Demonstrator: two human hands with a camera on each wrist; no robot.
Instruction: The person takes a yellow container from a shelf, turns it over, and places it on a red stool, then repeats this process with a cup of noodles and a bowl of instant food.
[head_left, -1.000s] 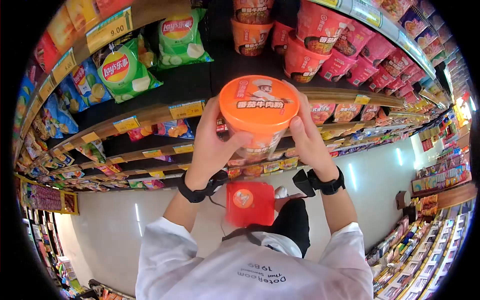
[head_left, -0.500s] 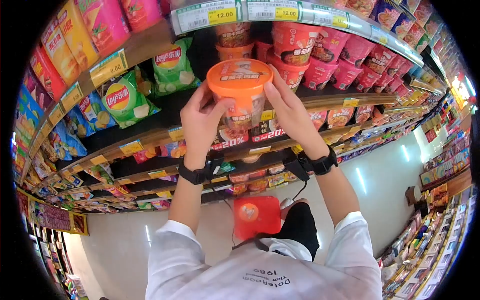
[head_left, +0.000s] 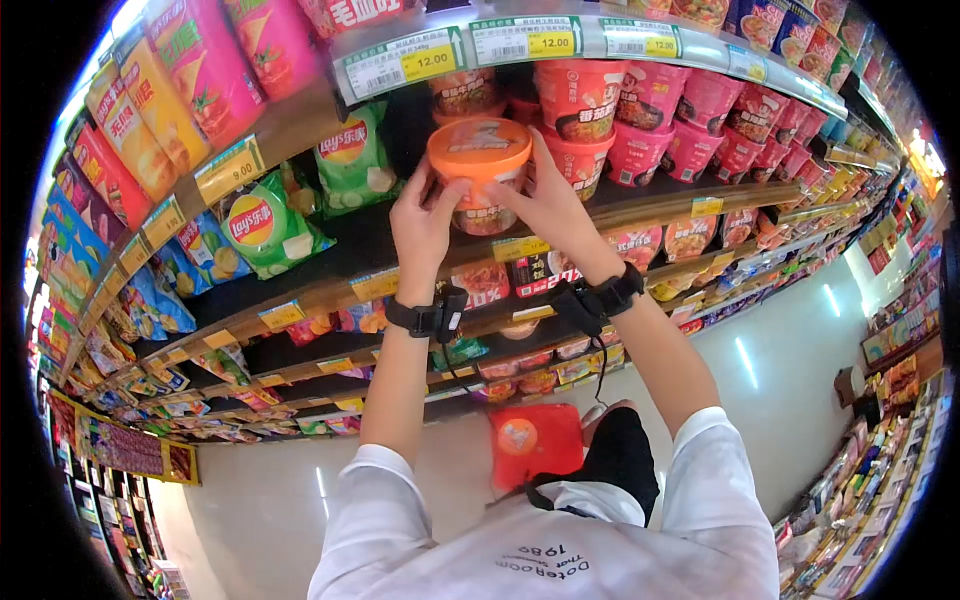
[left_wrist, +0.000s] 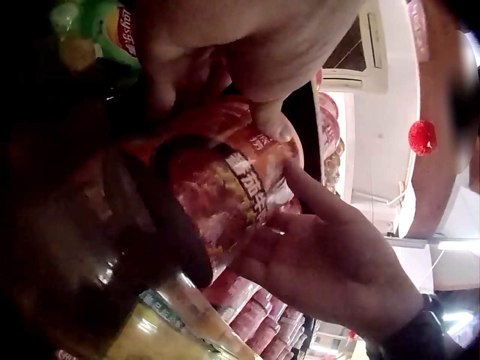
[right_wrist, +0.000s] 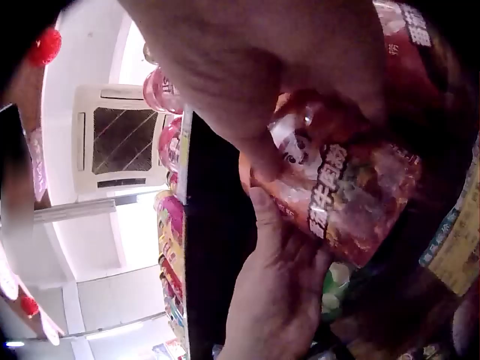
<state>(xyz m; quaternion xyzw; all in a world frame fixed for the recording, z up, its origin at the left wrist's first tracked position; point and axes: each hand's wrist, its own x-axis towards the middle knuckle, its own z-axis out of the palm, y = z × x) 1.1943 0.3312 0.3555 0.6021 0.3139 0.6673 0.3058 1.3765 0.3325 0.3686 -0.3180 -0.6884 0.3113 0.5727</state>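
Observation:
An orange-lidded instant noodle tub point(head_left: 482, 145) stands upright between both hands, just over the front edge of a dark shelf. My left hand point(head_left: 422, 222) grips its left side, the thumb across the front below the lid. On the other side my right hand point(head_left: 552, 205) holds it, its thumb also at the front. Printed wall and lettering of the tub point(left_wrist: 240, 176) show between the two hands in the left wrist view. Matching orange tubs point(head_left: 578, 100) are stacked behind and to its right.
Green chip bags point(head_left: 265, 225) stand left on the same shelf, pink tubs point(head_left: 640, 150) to the right. An upper shelf edge with price labels point(head_left: 525, 45) overhangs the tub. Lower shelves hold more packets. A red stool-like object point(head_left: 535, 455) is on the floor by the person.
Both hands have carried the tub forward and lower, from in front of the shelf to its front edge by the stacked tubs. The view has shifted, showing more of the upper shelf.

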